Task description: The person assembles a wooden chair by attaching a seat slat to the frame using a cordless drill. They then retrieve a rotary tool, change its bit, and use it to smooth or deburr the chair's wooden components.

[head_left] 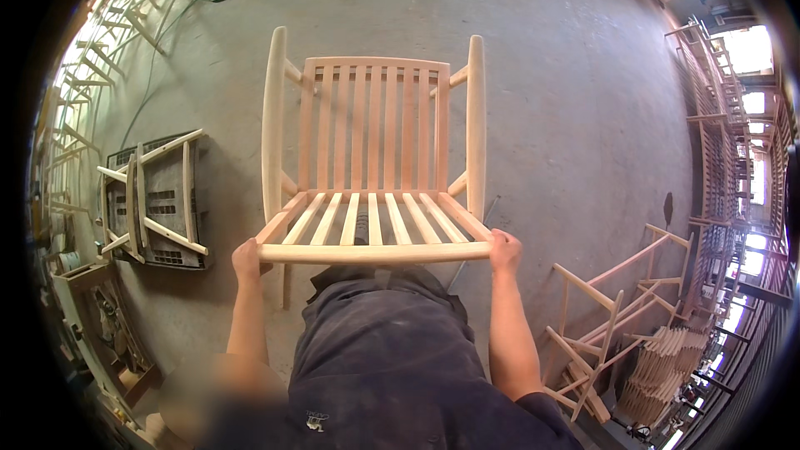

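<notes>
While my torso hides the chair (373, 142) legs, my left hand (247, 260) & right hand (505, 250) each curl tight round the front seat rail, chair held over the concrete floor (575, 117). Frame parts (154, 200) on a dark crate at left; the stacks at right are too blurred to make out.

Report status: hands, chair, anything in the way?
Left hand and right hand both gripping the front rail of the wooden chair. Chair held over concrete floor. Nothing in the way.
</notes>
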`<state>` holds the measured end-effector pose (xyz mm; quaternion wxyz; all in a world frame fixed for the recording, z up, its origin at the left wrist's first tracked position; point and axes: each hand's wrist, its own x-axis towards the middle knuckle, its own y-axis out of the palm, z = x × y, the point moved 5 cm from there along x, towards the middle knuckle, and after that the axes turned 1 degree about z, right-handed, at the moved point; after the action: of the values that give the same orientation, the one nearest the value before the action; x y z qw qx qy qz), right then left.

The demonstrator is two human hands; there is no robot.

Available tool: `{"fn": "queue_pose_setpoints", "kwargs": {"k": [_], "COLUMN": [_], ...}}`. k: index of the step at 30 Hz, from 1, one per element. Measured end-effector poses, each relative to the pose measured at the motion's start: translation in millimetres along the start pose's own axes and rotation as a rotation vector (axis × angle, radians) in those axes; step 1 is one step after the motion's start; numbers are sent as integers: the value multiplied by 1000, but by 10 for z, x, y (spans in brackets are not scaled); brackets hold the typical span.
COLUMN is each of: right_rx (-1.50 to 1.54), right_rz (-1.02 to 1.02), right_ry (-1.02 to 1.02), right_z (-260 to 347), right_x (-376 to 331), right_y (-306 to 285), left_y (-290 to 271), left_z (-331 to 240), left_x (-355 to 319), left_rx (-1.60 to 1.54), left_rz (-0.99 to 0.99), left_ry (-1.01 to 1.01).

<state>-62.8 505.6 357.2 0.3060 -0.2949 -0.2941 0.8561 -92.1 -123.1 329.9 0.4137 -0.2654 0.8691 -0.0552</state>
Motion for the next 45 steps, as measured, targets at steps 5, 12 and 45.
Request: {"fn": "queue_pose_setpoints", "kwargs": {"k": [5, 12, 45], "right_rx": [5, 54, 14], "right_rz": [3, 8, 13], "right_ry": [-4, -4, -10], "right_z": [37, -51, 33], "right_x": [-15, 9, -12], "right_y": [-7, 20, -6], "left_y": [-2, -81, -51], "left_z": [-14, 87, 52], "left_x": [-4, 115, 72], "left_rx": [6, -1, 18], "left_rz": [-5, 0, 27], "left_ry": [8, 52, 9]}}
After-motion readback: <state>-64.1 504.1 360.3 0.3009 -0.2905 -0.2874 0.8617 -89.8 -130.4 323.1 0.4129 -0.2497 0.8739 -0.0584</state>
